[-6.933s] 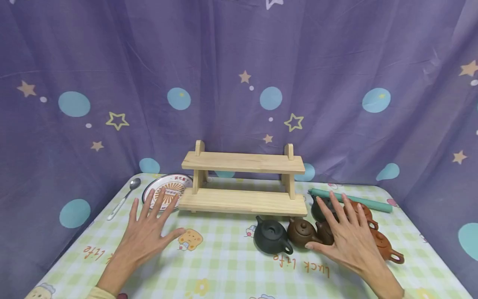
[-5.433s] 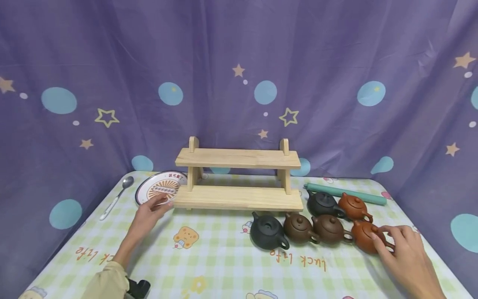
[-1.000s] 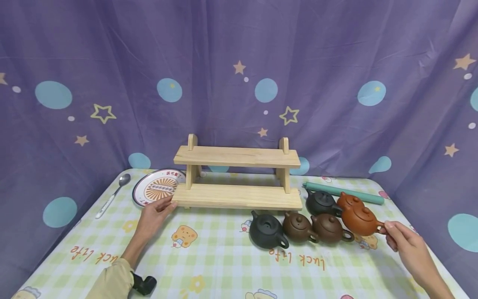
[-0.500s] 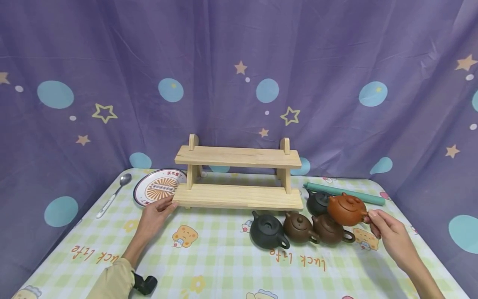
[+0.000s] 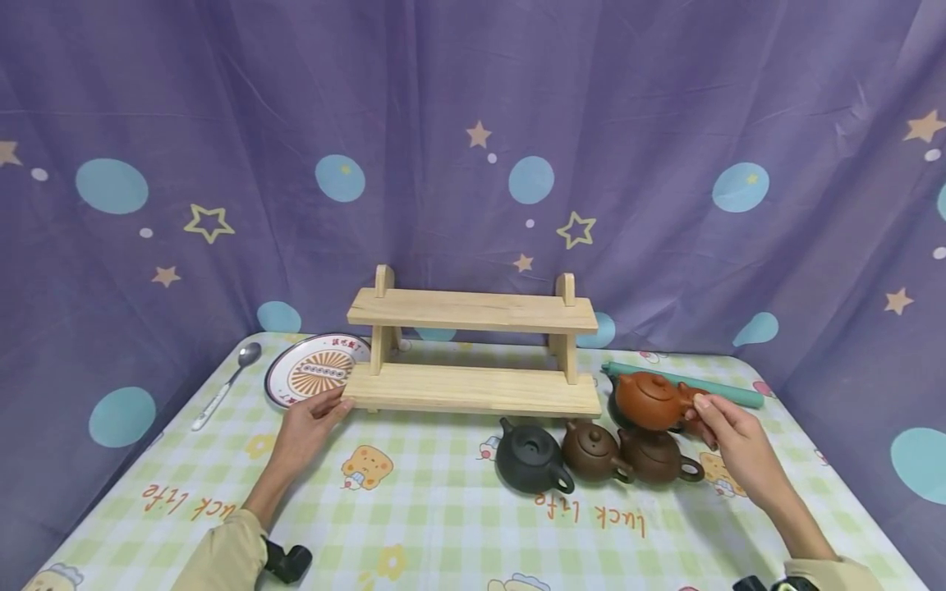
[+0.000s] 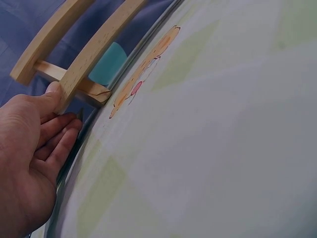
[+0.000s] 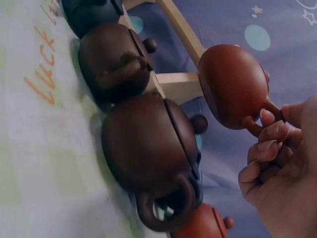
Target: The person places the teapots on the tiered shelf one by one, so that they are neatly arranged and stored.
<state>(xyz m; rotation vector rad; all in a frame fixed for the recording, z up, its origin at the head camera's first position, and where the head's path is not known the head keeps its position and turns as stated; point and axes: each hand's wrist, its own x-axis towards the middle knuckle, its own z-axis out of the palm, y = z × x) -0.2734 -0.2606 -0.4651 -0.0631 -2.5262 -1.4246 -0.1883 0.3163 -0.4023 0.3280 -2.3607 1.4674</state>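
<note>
In the head view my right hand [image 5: 745, 451] pinches the handle of a reddish-orange teapot [image 5: 646, 400], held level above the back-row teapots. The right wrist view shows this teapot [image 7: 233, 84] off the table, its handle between thumb and fingers. A two-tier wooden shelf [image 5: 473, 387] stands mid-table with bare boards. My left hand [image 5: 305, 433] grips the left end of its lower board; in the left wrist view the thumb lies on the board [image 6: 96, 57] and the fingers are below. A second orange teapot [image 5: 695, 419] is partly hidden behind the right hand and the held one.
In front of the shelf's right end sit a black teapot [image 5: 530, 460] and two brown teapots, one of them [image 5: 654, 455] rightmost. A green rolled tube [image 5: 727, 394] lies behind. At the left are a patterned plate [image 5: 284, 373] and a spoon [image 5: 225, 390].
My right hand took the front orange teapot by its handle, lifted it and carried it left over the back row. My left hand went from spread above the table to gripping the shelf's lower board.
</note>
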